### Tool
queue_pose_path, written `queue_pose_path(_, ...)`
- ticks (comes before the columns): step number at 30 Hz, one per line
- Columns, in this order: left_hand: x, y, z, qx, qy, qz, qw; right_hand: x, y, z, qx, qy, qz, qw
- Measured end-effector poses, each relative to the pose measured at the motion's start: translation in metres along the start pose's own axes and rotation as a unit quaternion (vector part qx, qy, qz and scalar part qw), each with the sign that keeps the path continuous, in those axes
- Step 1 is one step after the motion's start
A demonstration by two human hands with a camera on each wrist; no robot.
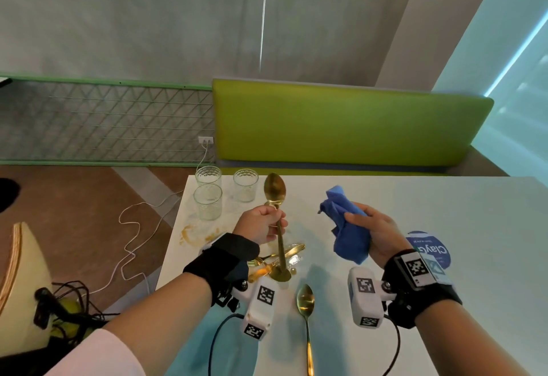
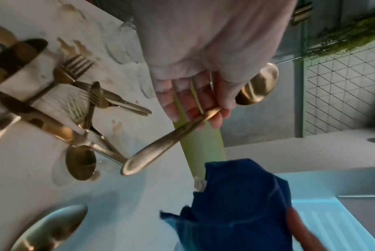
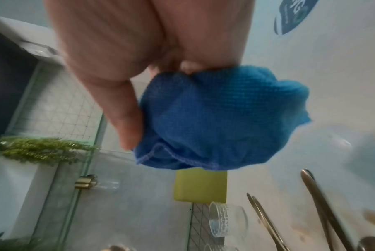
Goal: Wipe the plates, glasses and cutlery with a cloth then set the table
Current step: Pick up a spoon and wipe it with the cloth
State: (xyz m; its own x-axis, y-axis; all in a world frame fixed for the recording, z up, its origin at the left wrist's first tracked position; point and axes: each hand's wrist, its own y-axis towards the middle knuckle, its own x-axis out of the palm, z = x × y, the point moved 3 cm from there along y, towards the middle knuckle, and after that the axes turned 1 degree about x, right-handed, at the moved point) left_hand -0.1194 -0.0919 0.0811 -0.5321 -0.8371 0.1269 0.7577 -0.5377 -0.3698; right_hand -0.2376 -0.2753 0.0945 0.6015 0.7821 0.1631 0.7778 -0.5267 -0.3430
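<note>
Grey wall point(image 1: 148, 20) rising behind green bench backrest point(image 1: 341, 123); wire-mesh panel point(image 1: 103, 120) standing left; white cable point(image 1: 130, 242) trailing across brown floor point(image 1: 74, 197).

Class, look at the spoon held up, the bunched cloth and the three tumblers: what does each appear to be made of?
Spoon: probably metal with a gold, polished finish; it reflects light.
Cloth: blue woven fabric, likely microfibre; grid weave and stitched hem.
Tumblers: clear glass, perhaps plastic; see-through with an embossed honeycomb pattern.

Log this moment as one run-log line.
left hand: holds gold spoon upright | right hand: grips blue cloth | contact: none
</note>
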Motion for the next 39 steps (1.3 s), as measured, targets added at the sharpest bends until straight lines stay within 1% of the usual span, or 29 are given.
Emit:
queue_pose_path(1, 0.005, -0.002, 0.001, 0.003, 0.014, -0.012, 1.000, 0.002, 0.000, -0.002, 0.015, 0.008, -0.002, 1.000)
queue_pose_path(2, 0.008, -0.003, 0.003, 0.008, 0.030, -0.019, 0.999, 0.002, 0.000, -0.005, 0.012, 0.006, 0.007, 1.000)
queue_pose_path(4, 0.013, -0.005, 0.006, 0.019, 0.053, -0.024, 0.998, 0.001, -0.003, -0.015, -0.020, -0.035, 0.033, 0.999)
queue_pose_path(5, 0.015, -0.006, 0.007, 0.022, 0.057, -0.025, 0.998, -0.001, -0.004, -0.020, -0.032, -0.058, 0.042, 0.997)
queue_pose_path(7, 0.017, -0.007, 0.010, 0.025, 0.060, -0.027, 0.998, -0.005, -0.006, -0.027, -0.035, -0.079, 0.040, 0.995)
queue_pose_path(10, 0.021, -0.012, 0.013, 0.033, 0.071, -0.039, 0.996, -0.011, -0.007, -0.032, -0.030, -0.105, 0.056, 0.992)
queue_pose_path(13, 0.029, -0.015, 0.016, 0.041, 0.082, -0.051, 0.995, -0.011, -0.007, -0.036, -0.041, -0.145, 0.071, 0.986)
queue_pose_path(15, 0.033, -0.016, 0.018, 0.044, 0.082, -0.047, 0.995, -0.004, -0.011, -0.039, -0.043, -0.166, 0.054, 0.984)
queue_pose_path(17, 0.037, -0.016, 0.019, 0.041, 0.079, -0.043, 0.995, 0.004, -0.015, -0.041, -0.052, -0.148, 0.015, 0.987)
queue_pose_path(20, 0.046, -0.019, 0.021, 0.042, 0.104, -0.049, 0.992, 0.021, -0.023, -0.048, -0.092, -0.061, -0.035, 0.993)
queue_pose_path(23, 0.056, -0.023, 0.019, 0.034, 0.108, -0.068, 0.991, 0.042, -0.027, -0.045, -0.119, -0.039, -0.074, 0.989)
queue_pose_path(27, 0.059, -0.031, 0.020, 0.036, 0.128, -0.085, 0.987, 0.053, -0.024, -0.034, -0.107, -0.016, -0.090, 0.990)
queue_pose_path(29, 0.059, -0.034, 0.022, 0.021, 0.119, -0.093, 0.988, 0.047, -0.021, -0.032, -0.130, 0.012, -0.087, 0.988)
queue_pose_path(30, 0.058, -0.036, 0.022, 0.015, 0.124, -0.094, 0.988, 0.043, -0.019, -0.031, -0.137, 0.008, -0.073, 0.988)
queue_pose_path(32, 0.059, -0.037, 0.022, 0.011, 0.137, -0.096, 0.986, 0.040, -0.014, -0.029, -0.132, -0.037, -0.038, 0.990)
queue_pose_path(34, 0.059, -0.037, 0.020, 0.041, 0.184, -0.091, 0.978, 0.043, -0.012, -0.026, -0.105, -0.098, -0.010, 0.990)
queue_pose_path(36, 0.059, -0.040, 0.018, 0.048, 0.209, -0.090, 0.973, 0.044, -0.010, -0.022, -0.086, -0.182, 0.031, 0.979)
queue_pose_path(37, 0.059, -0.041, 0.016, 0.047, 0.216, -0.092, 0.971, 0.044, -0.008, -0.021, -0.092, -0.243, 0.054, 0.964)
queue_pose_path(39, 0.058, -0.041, 0.014, 0.047, 0.240, -0.088, 0.966, 0.043, -0.006, -0.022, -0.105, -0.376, 0.089, 0.916)
